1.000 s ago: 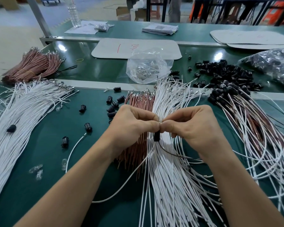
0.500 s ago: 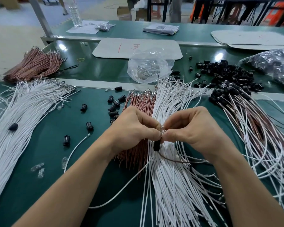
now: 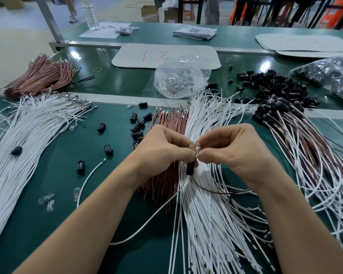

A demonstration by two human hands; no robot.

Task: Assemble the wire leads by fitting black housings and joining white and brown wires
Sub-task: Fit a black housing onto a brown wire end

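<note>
Two hands, both closed in pinch grips, meet fingertip to fingertip at centre. Left hand (image 3: 162, 149) pinches the top of the black housing (image 3: 190, 169), which hangs just below its thumb. Right hand (image 3: 232, 151) pinches a small clear bulb (image 3: 198, 148) sitting between the two thumbs, right above the housing. How far the bulb is seated I can't tell, as the fingers cover the joint.

Handling, my read:
- Housing: light, rigid plastic, small and easy to drop. Grip it across the body, not the open end.
- Bulb: looks like glass, so fragile. Hold it by the sides and push straight, no twisting.
- Wires: thin and limp, they won't take a push. Hold close to the terminal end.

Position: a brown wire (image 3: 212, 191) trails from the housing's underside, below the right hand and off towards the right wrist. A white wire (image 3: 147, 222) runs from the same spot down under the left forearm. Both hang slack.

Stock: white wire bundle (image 3: 206, 224) directly under the hands, brown wire bundle (image 3: 166, 123) beneath and beyond the left hand, loose housings (image 3: 108, 149) left of the left hand, finished leads (image 3: 305, 155) right of the right hand, all on the table (image 3: 48, 214).
</note>
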